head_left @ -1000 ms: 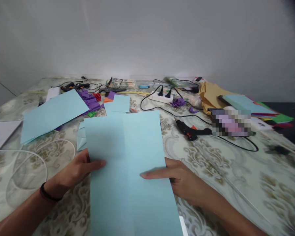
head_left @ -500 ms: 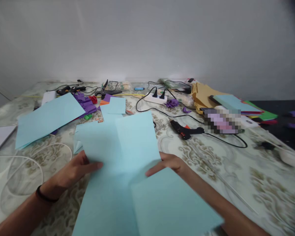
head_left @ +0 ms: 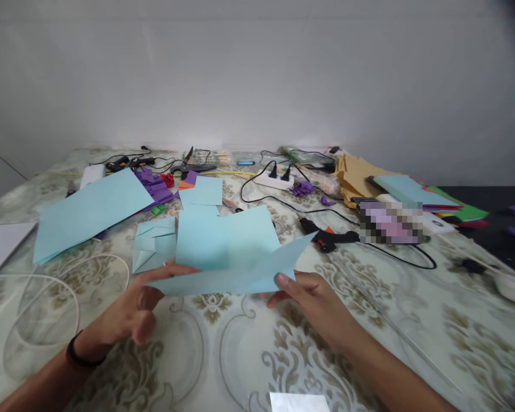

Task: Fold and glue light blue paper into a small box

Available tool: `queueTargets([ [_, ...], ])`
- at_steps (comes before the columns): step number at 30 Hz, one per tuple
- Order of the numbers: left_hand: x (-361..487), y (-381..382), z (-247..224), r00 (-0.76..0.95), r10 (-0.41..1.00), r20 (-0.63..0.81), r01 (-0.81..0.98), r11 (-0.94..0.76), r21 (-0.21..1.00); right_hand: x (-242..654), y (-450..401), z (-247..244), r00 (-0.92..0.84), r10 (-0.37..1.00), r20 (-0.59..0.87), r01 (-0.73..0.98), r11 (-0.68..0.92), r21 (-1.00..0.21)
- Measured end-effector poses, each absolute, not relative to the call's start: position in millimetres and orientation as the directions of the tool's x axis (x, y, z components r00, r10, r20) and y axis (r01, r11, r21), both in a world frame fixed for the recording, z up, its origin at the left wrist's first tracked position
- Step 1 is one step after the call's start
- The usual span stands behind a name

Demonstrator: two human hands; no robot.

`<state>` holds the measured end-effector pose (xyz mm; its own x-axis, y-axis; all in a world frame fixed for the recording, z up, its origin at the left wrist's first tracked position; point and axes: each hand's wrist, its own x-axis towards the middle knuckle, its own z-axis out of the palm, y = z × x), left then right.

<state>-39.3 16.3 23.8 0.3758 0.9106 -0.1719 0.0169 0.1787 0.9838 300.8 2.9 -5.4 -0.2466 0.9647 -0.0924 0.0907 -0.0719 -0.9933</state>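
A light blue sheet (head_left: 236,280) is held nearly edge-on above the table, its right end bent upward. My right hand (head_left: 304,292) pinches that end, thumb on top. My left hand (head_left: 143,297) is at the sheet's left end, fingers along its far side and the rest curled below. Just beyond lies another light blue sheet (head_left: 223,237), flat on the table. To its left is a folded light blue piece (head_left: 154,243) with several creases. Small light blue pieces (head_left: 208,190) lie farther back.
Large blue sheets (head_left: 94,212) and purple strips (head_left: 157,186) lie left. A black glue gun (head_left: 326,237), a cable, a white power strip (head_left: 274,178) and a phone (head_left: 390,222) are right of centre. Brown paper (head_left: 358,174) is behind. A white piece (head_left: 298,402) shows at the near edge.
The held blue paper has tipped from facing me to nearly edge-on, and the part that hung toward me is gone from there. The flat sheet, folded piece and near tablecloth now show.
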Motion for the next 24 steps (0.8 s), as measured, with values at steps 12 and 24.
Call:
queueTargets([
  [12,-40.7,14.3,21.8,0.429,0.903,0.027,0.259,-0.152,0.954,296.9,2.9,2.5,-0.462,0.886,-0.033,-0.035,-0.055,-0.998],
  [24,-35.3,10.2,32.1,0.398,0.917,-0.008,0.193,-0.075,0.978,295.9,-3.7,10.3,-0.414,0.91,-0.032,-0.036,-0.051,-0.998],
])
